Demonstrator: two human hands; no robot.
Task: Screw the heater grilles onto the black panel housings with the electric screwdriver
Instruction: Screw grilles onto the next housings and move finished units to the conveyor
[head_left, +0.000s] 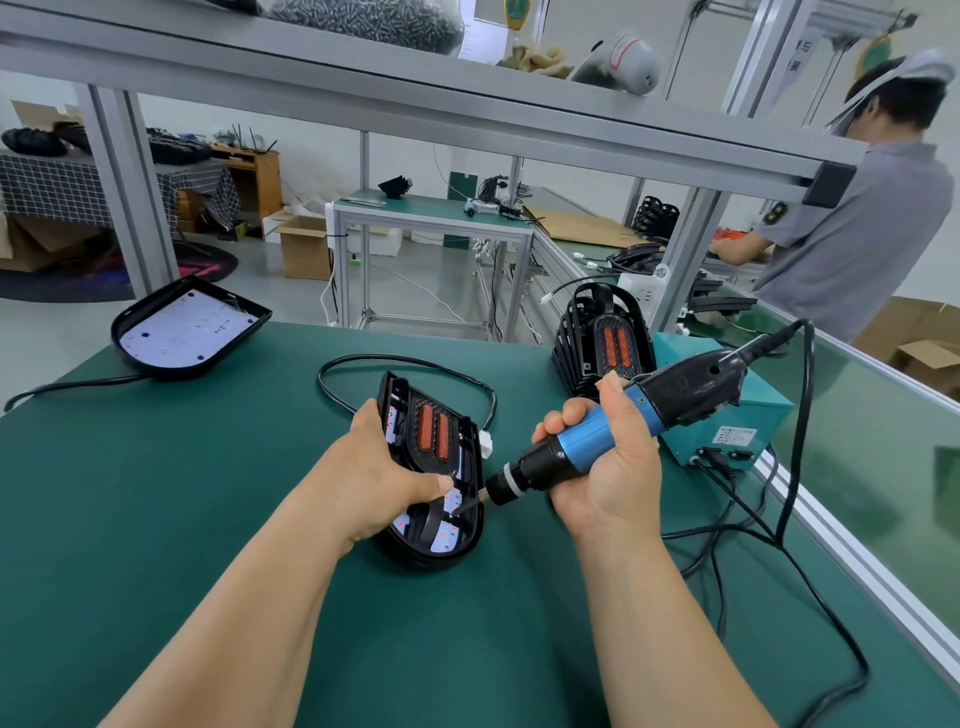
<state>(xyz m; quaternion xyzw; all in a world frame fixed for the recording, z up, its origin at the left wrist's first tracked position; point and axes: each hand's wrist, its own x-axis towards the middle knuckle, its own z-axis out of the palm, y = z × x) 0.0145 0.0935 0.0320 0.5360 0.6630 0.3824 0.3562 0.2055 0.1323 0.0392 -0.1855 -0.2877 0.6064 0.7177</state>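
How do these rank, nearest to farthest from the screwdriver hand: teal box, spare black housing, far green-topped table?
1. Teal box, just beyond the right hand.
2. Spare black housing, bench's far-left corner.
3. Green-topped table, across the aisle.

It was a small assembly workshop, a factory line by the look of it. Green-matted counters (156, 519) stood under aluminium-profile frames (415, 119). A corded electric screwdriver (597, 441) ran off a teal power box (748, 415), beside a black panel housing (431, 558) and stacked grilles (602, 338). Cardboard boxes (304, 249) sat on the floor, and another worker (857, 223) stood at the neighbouring line.
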